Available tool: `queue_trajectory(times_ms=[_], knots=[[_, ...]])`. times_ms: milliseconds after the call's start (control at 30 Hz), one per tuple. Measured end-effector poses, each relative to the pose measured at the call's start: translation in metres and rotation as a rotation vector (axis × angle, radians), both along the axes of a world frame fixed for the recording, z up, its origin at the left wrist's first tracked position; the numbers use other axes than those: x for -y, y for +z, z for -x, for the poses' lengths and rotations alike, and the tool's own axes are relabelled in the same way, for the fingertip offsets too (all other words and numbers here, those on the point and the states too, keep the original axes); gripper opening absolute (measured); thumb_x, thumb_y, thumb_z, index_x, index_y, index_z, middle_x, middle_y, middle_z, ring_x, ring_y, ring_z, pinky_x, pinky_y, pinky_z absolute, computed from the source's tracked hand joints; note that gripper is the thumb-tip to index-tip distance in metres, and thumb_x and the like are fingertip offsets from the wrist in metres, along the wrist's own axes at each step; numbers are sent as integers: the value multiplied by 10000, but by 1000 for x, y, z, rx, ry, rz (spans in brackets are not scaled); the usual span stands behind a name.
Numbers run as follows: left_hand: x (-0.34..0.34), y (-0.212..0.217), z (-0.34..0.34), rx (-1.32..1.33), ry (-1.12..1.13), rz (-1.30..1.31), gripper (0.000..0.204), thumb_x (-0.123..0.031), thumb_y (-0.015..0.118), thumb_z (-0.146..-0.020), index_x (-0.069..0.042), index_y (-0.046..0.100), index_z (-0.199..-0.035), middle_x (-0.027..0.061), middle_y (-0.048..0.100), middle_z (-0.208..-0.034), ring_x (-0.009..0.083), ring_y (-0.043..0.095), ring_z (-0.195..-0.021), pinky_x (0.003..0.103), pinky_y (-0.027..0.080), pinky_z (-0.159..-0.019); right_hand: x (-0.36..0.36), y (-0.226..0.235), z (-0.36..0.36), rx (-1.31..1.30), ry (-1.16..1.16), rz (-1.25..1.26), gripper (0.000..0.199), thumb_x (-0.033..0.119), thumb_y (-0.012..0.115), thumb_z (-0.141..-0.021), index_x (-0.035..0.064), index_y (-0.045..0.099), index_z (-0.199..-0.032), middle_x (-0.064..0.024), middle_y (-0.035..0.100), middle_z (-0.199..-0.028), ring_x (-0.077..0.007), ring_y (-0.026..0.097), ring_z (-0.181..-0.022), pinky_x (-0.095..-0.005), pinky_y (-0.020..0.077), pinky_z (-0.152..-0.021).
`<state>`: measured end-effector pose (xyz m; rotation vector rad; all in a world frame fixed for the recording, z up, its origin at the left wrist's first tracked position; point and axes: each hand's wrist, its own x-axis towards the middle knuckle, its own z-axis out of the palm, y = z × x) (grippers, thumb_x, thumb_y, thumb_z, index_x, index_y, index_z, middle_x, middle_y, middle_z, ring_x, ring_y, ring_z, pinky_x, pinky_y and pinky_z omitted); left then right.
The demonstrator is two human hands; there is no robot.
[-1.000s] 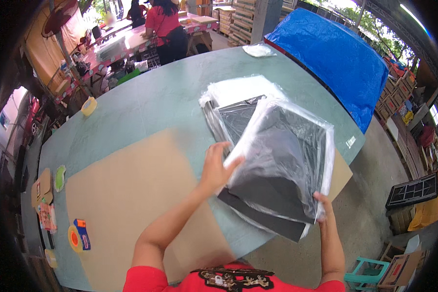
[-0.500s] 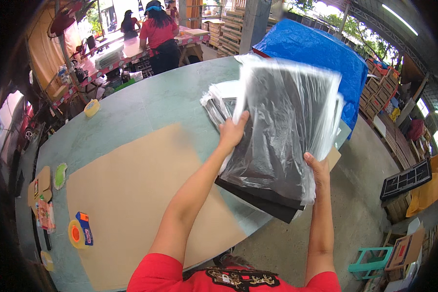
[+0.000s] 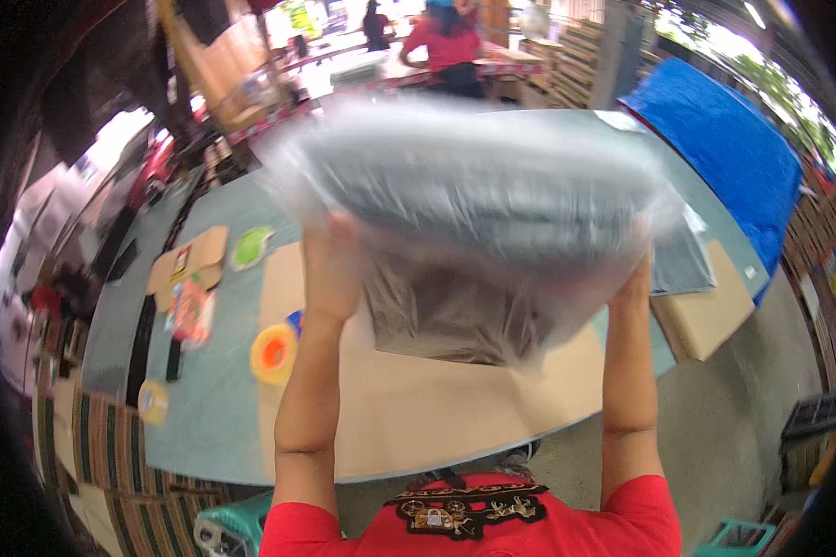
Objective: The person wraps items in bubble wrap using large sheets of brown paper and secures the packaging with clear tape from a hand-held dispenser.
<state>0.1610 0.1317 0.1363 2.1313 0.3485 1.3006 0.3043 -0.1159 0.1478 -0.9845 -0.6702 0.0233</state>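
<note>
A plastic-wrapped stack of flat dark sheets [image 3: 492,209] is held up in front of me, above the table and blurred by motion. Clear plastic hangs loose around its edges, and a dark flat face shows on its underside. My left hand [image 3: 337,246] grips the left side, its fingers partly hidden by plastic. On the opposite side my right hand [image 3: 633,255] is closed on the stack, mostly covered by the film. Below lies a large brown cardboard sheet [image 3: 418,408] on the green table [image 3: 209,399].
At the left are a tape roll [image 3: 274,354], another roll [image 3: 153,401], a green-edged item [image 3: 251,248] and a cardboard piece [image 3: 188,263]. Rightward, a dark wrapped pack [image 3: 685,265] rests by folded cardboard [image 3: 711,311], near a blue tarp [image 3: 720,148]. A person in red [image 3: 444,46] stands beyond.
The wrapped stack has moved left, away from the table's right side, to over the cardboard sheet. It has tilted from upright to edge-on. My view has turned left.
</note>
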Motion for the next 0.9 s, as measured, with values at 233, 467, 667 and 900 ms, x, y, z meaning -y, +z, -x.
queue_trajectory(times_ms=[233, 467, 667, 900], knots=[[-106, -149, 100, 128, -180, 338, 504, -239, 504, -804, -16, 344, -1228, 129, 440, -1179, 237, 389, -1129, 338, 271, -977, -87, 23, 90, 438, -385, 405, 311, 150, 693, -643, 24, 580, -904, -67, 582, -829, -168, 526, -799, -277, 393, -766], [-127, -292, 168, -593, 466, -381, 551, -283, 667, -672, -12, 444, -1095, 175, 521, -984, 313, 484, -946, 404, 357, -841, -66, -13, 17, 197, -373, 304, 141, 143, 592, -759, 6, 590, -792, -9, 537, -770, -107, 468, -730, -241, 375, -709], [-150, -233, 248, -906, 610, 56, 616, -343, 626, -719, 29, 409, -1159, 223, 497, -1049, 343, 464, -1000, 420, 358, -858, -79, -18, 7, 206, -154, 333, 360, 235, 573, -783, -2, 534, -1051, -85, 555, -940, -140, 487, -865, -247, 359, -807], [-14, -145, 97, 58, 50, 281, 521, -330, 454, -798, 50, 398, -1150, 197, 456, -1098, 301, 425, -1037, 386, 325, -893, -66, -53, 26, 66, 267, 207, 817, 487, 527, -755, -9, 203, -1319, -190, 333, -1308, -270, 312, -1222, -378, 215, -1021]])
